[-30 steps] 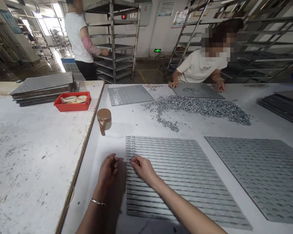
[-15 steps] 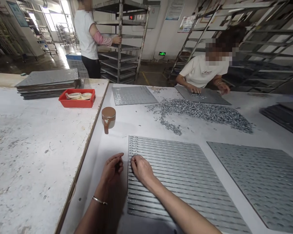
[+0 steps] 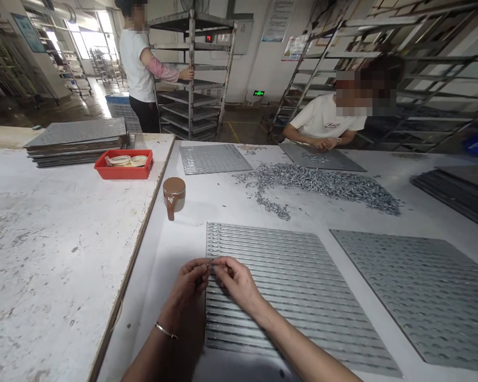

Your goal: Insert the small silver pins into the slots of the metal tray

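Note:
My left hand (image 3: 190, 281) is closed at the left edge of a grey ribbed tray (image 3: 287, 286), its thumb and forefinger pinched together. Whatever it holds is hidden by the fingers. The fingertips of my right hand (image 3: 237, 281) meet those of the left, over the tray's left edge. Between them shows a tiny dark shiny piece (image 3: 212, 263), too small to make out fully. Small shiny oval pieces (image 3: 215, 239) sit along the ridges in the tray's upper left corner. Many of the tray's other ridges look bare.
A brown lidded mug (image 3: 174, 193) stands beyond my left hand. A heap of small grey oval pieces (image 3: 322, 183) lies ahead. A second tray (image 3: 414, 297) is to the right; a red bin (image 3: 123, 171) is left. Across the table a co-worker (image 3: 326, 119) leans over another tray.
My right hand has come together with my left at the tray's left edge, fingertips now meeting. Across the table, the co-worker's hands have drawn together.

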{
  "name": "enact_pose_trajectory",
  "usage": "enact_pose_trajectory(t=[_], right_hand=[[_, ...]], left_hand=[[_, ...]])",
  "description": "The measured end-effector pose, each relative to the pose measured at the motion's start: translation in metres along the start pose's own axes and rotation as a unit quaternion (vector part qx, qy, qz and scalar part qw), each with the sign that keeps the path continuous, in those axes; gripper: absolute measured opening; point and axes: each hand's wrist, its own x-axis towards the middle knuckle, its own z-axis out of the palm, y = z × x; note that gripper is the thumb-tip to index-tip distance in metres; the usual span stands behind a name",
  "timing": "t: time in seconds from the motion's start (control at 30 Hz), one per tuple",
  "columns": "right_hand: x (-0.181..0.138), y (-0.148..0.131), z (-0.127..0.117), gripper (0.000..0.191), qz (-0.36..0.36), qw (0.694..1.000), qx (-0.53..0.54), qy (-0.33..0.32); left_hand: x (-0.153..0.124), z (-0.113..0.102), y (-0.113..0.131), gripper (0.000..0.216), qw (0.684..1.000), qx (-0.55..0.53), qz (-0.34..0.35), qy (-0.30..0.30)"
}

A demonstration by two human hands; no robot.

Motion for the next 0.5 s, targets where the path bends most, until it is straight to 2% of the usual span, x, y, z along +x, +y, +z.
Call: enact_pose_trajectory(t=[0.17,0.27,0.4,0.5], right_hand=[[-0.012,0.003,-0.002,0.026,0.052,0.994,0.094,-0.011],[-0.017,0.006,-0.006,0.026,0.058,0.991,0.115,-0.021],[-0.024,0.004,-0.02,0.022,0.018,0.998,0.042,-0.037],[-0.026,-0.001,-0.035,0.019,-0.01,0.996,-0.032,-0.086]], left_hand=[[-0.006,0.011,-0.011,0.045,0.999,0.026,-0.033,-0.026],[-0.009,0.014,-0.014,0.048,0.997,0.044,-0.061,-0.034],[-0.013,0.015,-0.016,0.042,0.992,0.082,-0.084,-0.049],[-0.015,0.017,-0.018,0.034,0.986,0.118,-0.1,-0.061]])
